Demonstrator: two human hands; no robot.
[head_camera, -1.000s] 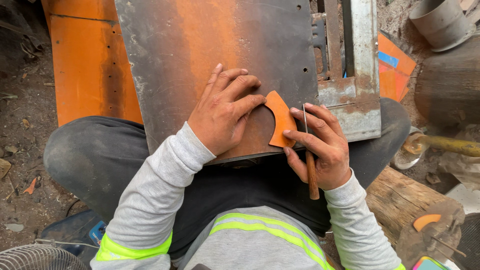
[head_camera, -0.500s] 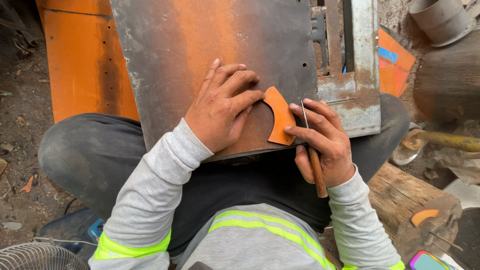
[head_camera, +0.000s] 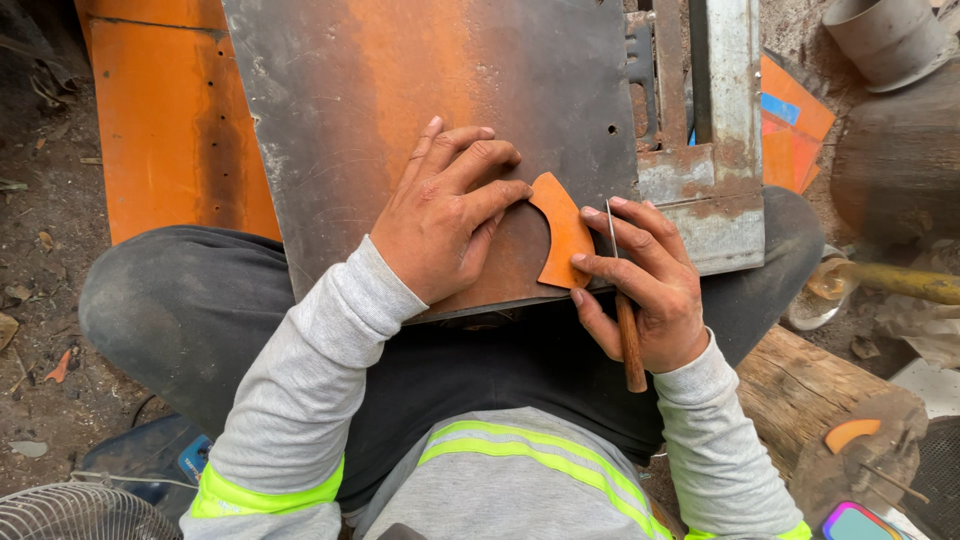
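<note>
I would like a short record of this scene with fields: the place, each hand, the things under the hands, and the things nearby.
Place: person sits on a log, metal sheet across the lap
Left hand: pressed flat, fingers on orange curved template
Right hand: holds thin metal scriber with wooden handle, tip at the template's right edge
Template: lies flat on the rusty sheet
Nearby: orange panel, fan, second orange curved piece on the log, grey pipe
</note>
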